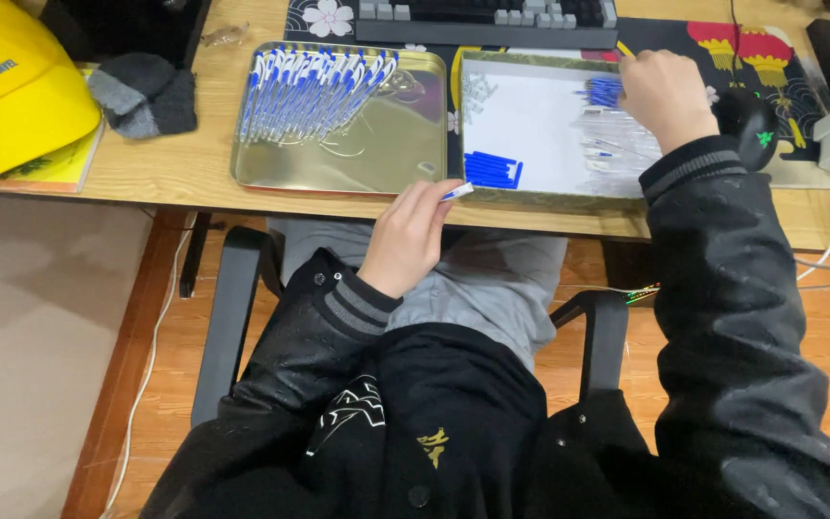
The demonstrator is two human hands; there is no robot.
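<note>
Head view, the only one here. Just left of centre, the left hand [407, 235] is closed in a pinch around a small pen part [457, 192], white with a blue end, held at the desk's front edge below the two trays. It looks like thin hard plastic: very light, stiff, smooth enough to slip, so it's probably best gripped mid-barrel with the fingertips, as it's held now, without much squeeze.

Upper right, the right hand [663, 91] is curled down into the white-lined tray [530, 130]. Whether anything is actually pinched can't be told, since the fingertips are hidden behind the hand. Underneath it there's a heap of clear tubes [617, 144], probably slick, and likely to roll or flex a bit if grabbed by the ends. A little stack of blue caps [492, 170] sits at that tray's lower left, with more blue bits [603, 91] right beside the hand.

Upper middle-left, a row of finished blue-and-white pens [314, 91] is laid across the top of a shiny metal tray [338, 163]. A keyboard [487, 17] is seen at the top edge, a yellow hard hat [12, 86] far upper left.
</note>
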